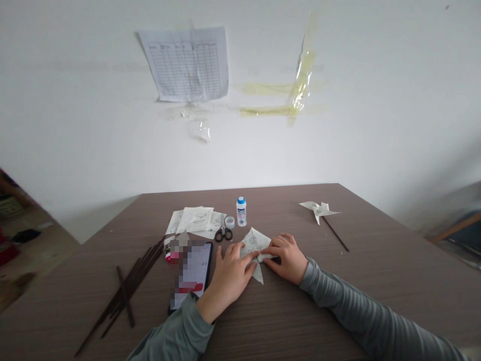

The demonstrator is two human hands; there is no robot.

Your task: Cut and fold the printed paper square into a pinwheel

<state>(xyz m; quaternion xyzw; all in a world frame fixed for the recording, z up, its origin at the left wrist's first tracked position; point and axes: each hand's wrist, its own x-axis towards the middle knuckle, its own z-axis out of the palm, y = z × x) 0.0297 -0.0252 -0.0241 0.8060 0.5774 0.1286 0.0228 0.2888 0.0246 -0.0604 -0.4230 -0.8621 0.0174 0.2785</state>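
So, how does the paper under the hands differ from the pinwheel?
The left hand and right hand touch the paper; the pinwheel lies apart. The pinwheel has a dark stick; the paper shows none. The paper bears dark marks; the pinwheel looks plain. Both are pale, with pointed corners.

- No wording could be read for certain.
- The white bottle [241, 214] bore blue and red lettering, too small to make out.
- The sheet [188, 65] on the wall [376, 100] showed a ruled table, its headings and entries blurred.
- The phone [196, 268] carried indistinct marks, partly pixelated.
- The stacked papers [195, 219] and folded paper [251, 240] had illegible print.
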